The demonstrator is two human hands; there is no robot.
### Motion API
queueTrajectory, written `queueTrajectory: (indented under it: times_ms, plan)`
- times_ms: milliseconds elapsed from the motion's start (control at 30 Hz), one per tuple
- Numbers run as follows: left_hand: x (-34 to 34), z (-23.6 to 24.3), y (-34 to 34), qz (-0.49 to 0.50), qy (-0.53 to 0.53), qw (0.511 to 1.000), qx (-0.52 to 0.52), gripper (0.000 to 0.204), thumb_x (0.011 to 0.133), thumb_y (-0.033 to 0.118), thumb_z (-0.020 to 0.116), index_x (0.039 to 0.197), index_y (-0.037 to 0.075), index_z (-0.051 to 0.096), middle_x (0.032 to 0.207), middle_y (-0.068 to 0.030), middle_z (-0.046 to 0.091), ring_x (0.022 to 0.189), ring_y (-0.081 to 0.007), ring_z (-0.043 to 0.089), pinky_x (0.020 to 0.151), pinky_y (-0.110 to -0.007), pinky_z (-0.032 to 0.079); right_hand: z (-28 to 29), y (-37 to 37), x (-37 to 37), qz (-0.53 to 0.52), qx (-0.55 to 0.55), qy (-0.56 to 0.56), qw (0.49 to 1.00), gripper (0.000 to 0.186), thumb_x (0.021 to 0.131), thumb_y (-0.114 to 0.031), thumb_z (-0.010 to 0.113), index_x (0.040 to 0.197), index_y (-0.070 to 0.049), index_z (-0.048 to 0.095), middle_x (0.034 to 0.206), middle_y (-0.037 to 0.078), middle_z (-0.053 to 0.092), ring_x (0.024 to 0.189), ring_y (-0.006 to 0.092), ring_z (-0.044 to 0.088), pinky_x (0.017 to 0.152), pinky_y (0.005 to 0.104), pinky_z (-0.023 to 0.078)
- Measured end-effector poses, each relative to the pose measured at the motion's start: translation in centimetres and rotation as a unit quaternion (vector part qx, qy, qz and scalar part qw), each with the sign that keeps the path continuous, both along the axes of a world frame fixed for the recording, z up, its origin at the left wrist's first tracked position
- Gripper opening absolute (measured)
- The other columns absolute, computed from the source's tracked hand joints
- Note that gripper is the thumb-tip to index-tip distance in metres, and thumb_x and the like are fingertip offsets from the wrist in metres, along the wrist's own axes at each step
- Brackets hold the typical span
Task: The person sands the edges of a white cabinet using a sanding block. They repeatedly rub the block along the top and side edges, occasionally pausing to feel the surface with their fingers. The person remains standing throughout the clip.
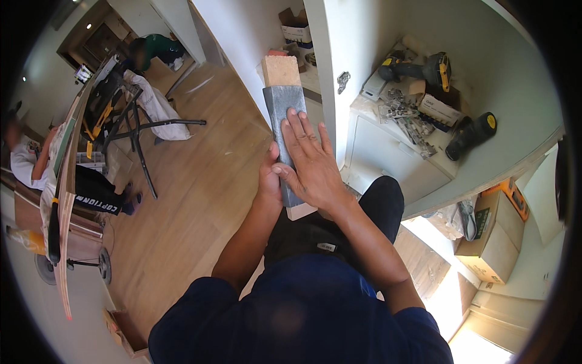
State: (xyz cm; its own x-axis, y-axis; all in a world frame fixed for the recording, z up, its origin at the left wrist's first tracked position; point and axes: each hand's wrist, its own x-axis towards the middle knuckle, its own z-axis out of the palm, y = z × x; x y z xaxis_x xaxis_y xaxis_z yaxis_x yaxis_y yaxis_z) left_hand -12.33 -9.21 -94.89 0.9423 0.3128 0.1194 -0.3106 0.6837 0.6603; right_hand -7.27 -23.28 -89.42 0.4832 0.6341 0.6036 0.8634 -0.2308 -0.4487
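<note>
Your shirt (285, 318) is dark navy and your trousers (386, 203) black. The block (282, 70) before you is pale tan, its covering (280, 102) slate grey. The floor (200, 164) is brown with a wood-grain pattern, the drill (431, 71) black and yellow, the cardboard carton (500, 239) brown, and a co-worker's top (162, 43) green.

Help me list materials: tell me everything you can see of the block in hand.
The block is long, straight-edged and tan, apparently wood, with a rough-looking far end. A grey sheet covers its middle, leaving both ends bare. It points forward, slightly left, near mid-view. The left hand holds its left side; the right hand lies over the sheet. What supports it underneath is hidden.
</note>
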Motion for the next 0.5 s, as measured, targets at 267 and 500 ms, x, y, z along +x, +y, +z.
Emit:
queueTrajectory:
  times_ms: [267,500]
  plan:
    - [-1.2,-2.5,1.5,-0.009,-0.04,0.999,0.021,0.061,0.111,0.041,0.058,0.159,0.004,0.047,0.153,-0.0109,0.06,0.143,-0.0252,0.056,0.122,-0.044,0.043,0.1,1.7,0.7,-0.005,0.017,-0.002,1.0,0.085,0.11,-0.054,0.049,0.168,0.005,0.027,0.179,0.024,0.019,0.166,0.04,0.02,0.132,0.0611,0.015]
    - [-2.8,-0.5,2.9,0.027,-0.003,0.981,0.19,0.064,0.098,0.013,0.072,0.155,-0.005,0.05,0.146,-0.0144,0.063,0.13,-0.0225,0.065,0.113,-0.036,0.05,-1.4,-0.6,-0.5,0.092,0.105,0.09,0.986,0.081,0.111,-0.044,0.055,0.168,0.006,0.026,0.177,0.027,0.022,0.163,0.0433,0.025,0.133,0.0505,0.022]
